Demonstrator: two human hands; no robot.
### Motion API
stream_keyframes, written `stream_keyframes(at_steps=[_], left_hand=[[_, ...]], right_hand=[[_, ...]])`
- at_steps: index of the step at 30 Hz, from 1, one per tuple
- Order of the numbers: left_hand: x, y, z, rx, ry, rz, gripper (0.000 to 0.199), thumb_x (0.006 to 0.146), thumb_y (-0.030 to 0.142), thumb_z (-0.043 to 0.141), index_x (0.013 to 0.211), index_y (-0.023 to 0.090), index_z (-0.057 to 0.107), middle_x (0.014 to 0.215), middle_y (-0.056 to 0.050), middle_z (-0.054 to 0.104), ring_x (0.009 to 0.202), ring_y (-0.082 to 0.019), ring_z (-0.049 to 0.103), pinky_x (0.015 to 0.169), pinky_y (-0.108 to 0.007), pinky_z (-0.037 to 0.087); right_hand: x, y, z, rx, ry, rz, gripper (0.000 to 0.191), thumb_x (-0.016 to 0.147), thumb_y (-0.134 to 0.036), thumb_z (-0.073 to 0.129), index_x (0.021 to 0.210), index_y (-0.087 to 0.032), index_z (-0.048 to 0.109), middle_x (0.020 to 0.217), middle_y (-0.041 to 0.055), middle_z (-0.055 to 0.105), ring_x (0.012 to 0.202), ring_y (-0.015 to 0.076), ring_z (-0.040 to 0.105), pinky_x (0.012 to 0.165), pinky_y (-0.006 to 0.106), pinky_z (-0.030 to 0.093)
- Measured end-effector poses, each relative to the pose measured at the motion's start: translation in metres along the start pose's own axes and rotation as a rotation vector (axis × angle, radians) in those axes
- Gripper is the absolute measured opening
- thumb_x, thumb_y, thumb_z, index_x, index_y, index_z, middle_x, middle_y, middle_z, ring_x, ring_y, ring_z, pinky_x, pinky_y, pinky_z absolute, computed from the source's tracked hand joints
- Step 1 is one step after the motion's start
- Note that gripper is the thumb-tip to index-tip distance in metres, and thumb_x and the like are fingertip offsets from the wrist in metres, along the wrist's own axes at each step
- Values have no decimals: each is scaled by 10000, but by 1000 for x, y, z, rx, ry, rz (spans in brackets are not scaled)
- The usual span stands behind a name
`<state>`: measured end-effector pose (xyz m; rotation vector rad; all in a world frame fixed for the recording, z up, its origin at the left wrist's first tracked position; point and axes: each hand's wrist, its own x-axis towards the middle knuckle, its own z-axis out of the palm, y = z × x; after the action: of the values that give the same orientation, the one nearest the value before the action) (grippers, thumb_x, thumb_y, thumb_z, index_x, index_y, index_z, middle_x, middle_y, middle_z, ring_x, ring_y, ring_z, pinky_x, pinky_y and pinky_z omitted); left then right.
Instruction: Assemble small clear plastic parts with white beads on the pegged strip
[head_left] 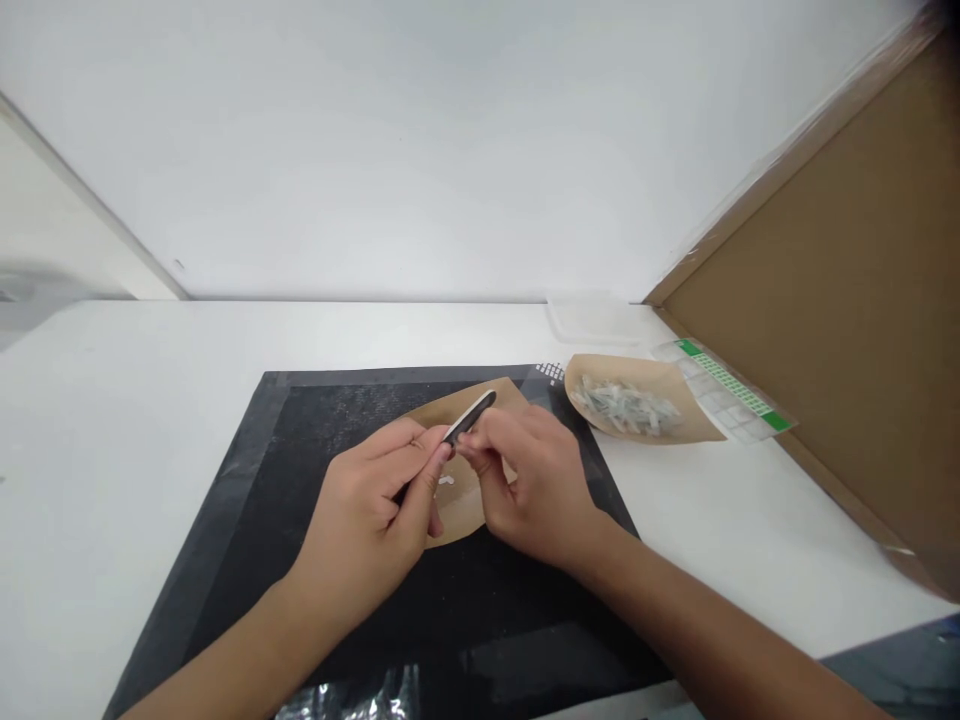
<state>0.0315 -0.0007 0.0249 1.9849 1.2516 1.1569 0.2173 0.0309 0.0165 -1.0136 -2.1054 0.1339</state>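
My left hand (pixel 375 495) pinches a slim black piece with a light edge (pixel 474 414), which points up and to the right. Close beside it, my right hand (pixel 529 480) has its thumb and forefinger pressed together at the piece's near side; whatever lies between those fingertips is too small to make out. Beneath both hands a brown paper tray (pixel 465 505) rests on a black mat (pixel 300 480). Small white bits (pixel 446 480) show inside this tray, partly hidden by my fingers.
Right of the mat, a second brown paper tray (pixel 701 415) holds many clear strips (pixel 630 405). Beyond it lie a clear sheet with a green band (pixel 731 385) and a translucent lid (pixel 596 318). White squares (pixel 550 372) sit at the mat's corner. A cardboard panel (pixel 847 300) stands right.
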Motion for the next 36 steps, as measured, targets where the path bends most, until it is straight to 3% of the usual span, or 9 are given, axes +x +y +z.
stream_keyframes(at_steps=[3,8,10,14,19,25,31,36], left_hand=[[1,0,-1,8,11,-22,484,1059,233,547,593,203,673,738,-12,664,681,-121,658,667,-258,523],[2,0,-2,-5,28,-69,473,1051,238,561,592,199,665,736,-9,687,701,-122,669,696,-259,531],[2,0,-2,-12,43,-85,394,1046,239,570,684,206,723,722,-2,686,690,-126,664,683,-259,528],[0,-1,-3,-14,54,-107,246,1045,245,572,1054,236,818,708,11,682,653,-132,648,630,-252,510],[-1,-1,-2,-9,39,-95,252,1048,248,577,1134,265,813,711,21,676,630,-115,631,590,-235,480],[-1,0,-1,-14,35,-100,290,1047,254,577,880,240,813,769,10,711,630,-99,631,582,-231,468],[-2,1,0,-42,-17,-133,262,1056,272,572,948,269,810,723,33,709,658,-109,640,608,-242,459],[-1,2,-4,-168,-159,-181,266,1067,289,552,1239,302,754,655,55,724,683,-139,678,638,-252,478]], right_hand=[[0,2,-1,38,2,5,249,1009,-179,590,779,-224,507,681,-38,607,602,129,481,638,336,337],[0,8,0,284,11,90,92,1000,-196,655,922,-229,617,840,-12,693,756,139,634,719,311,493],[-3,9,1,391,25,176,70,989,-232,690,947,-233,634,859,-1,687,779,149,662,721,313,538],[-5,8,4,685,16,388,143,983,-315,726,952,-233,613,863,3,694,747,145,687,678,299,589],[0,7,2,880,12,438,134,981,-334,730,1030,-230,661,749,-28,662,681,131,681,647,276,608],[-2,10,4,867,50,437,76,972,-296,741,978,-225,714,795,-16,669,691,129,705,642,276,614],[-9,15,8,589,87,371,85,1003,-293,691,956,-223,678,801,0,670,671,140,685,617,287,573],[-9,15,4,277,141,226,113,1006,-212,644,898,-228,613,791,-1,641,697,144,640,635,298,514]])
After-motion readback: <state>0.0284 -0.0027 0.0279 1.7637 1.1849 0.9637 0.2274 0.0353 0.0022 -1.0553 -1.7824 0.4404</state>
